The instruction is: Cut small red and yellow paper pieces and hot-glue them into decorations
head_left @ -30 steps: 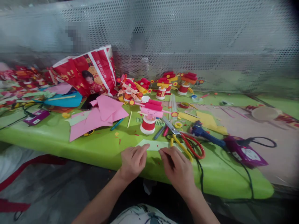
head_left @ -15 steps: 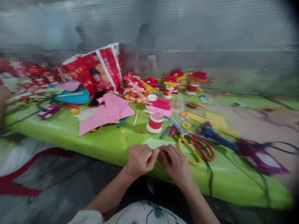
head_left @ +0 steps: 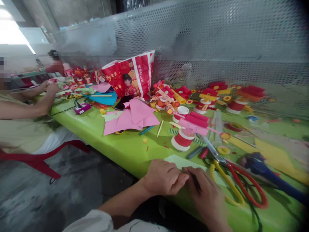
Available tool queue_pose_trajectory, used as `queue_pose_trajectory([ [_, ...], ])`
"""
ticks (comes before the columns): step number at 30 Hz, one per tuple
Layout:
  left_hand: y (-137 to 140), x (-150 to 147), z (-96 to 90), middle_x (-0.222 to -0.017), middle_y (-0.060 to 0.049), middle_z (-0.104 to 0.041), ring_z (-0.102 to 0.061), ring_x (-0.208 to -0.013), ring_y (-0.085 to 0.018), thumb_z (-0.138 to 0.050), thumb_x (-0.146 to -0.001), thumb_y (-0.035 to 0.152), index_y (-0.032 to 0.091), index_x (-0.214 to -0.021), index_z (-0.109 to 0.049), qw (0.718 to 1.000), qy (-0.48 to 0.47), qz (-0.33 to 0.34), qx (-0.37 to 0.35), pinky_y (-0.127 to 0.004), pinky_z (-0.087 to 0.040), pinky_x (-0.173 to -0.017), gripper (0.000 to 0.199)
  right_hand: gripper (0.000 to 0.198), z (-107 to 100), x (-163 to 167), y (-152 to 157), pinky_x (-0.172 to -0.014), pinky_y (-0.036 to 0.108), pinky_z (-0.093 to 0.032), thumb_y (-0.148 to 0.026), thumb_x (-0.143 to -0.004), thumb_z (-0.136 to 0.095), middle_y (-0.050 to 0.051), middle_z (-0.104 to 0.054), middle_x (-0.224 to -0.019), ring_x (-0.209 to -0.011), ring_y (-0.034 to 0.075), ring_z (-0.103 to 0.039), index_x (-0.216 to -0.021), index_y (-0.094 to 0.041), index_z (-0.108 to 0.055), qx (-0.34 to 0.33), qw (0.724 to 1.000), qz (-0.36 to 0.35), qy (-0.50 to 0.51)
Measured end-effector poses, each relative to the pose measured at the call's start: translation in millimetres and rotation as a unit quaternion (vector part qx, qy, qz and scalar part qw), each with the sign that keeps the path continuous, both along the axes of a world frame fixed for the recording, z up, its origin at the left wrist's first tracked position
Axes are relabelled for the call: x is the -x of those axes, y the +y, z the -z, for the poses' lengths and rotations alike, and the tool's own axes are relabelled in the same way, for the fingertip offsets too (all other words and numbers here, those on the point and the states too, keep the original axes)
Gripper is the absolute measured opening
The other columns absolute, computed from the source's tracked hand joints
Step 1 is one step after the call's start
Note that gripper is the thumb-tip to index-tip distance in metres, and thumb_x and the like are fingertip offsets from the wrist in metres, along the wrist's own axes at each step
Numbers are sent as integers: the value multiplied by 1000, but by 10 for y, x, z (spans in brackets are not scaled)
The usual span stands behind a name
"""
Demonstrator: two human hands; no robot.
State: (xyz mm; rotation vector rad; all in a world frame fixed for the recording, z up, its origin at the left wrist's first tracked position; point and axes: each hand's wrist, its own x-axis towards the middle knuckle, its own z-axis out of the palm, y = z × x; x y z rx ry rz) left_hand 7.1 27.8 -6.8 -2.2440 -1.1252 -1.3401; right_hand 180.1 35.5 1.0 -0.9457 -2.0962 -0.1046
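Note:
My left hand (head_left: 166, 177) is closed, its thumb and fingers pinched together close to my right hand. Curled fingers hide what my right hand (head_left: 205, 190) may be pinching; anything between the fingertips is too small to make out. Both hands are over the table's front edge, beside a pale green paper sheet (head_left: 175, 160). To the right lie scissors (head_left: 218, 157) with one yellow and one red handle. Behind the hands stands a pink paper figure (head_left: 193, 124) on a red and white spool-shaped base (head_left: 182, 140). Two markers (head_left: 195, 152) lie beside it.
Pink paper sheets (head_left: 131, 119) and a red printed bag (head_left: 131, 75) lie farther back on the green table (head_left: 116, 145). Several red and yellow figures (head_left: 209, 95) line the mesh wall. At right is a blue tool (head_left: 272, 177). A co-worker's arm (head_left: 29, 108) is at left.
My view has swung left, so the table's things sit farther right and a co-worker shows at left. My hands stay close together, still pinched.

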Motion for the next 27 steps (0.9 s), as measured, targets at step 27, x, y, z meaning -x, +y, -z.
queue_pose_trajectory([
  [27,-44,-15,-19,-58,0,-53,-51,-51,-16,-56,-98,23,22,-68,-51,1000,-27,3,7,-34,-32,-52,30,26,42,3,37,-55,25,-57,-33,-111,-45,2,-74,-80,-64,16,-75,-99,-22,-64,-23,1000,-1,17],
])
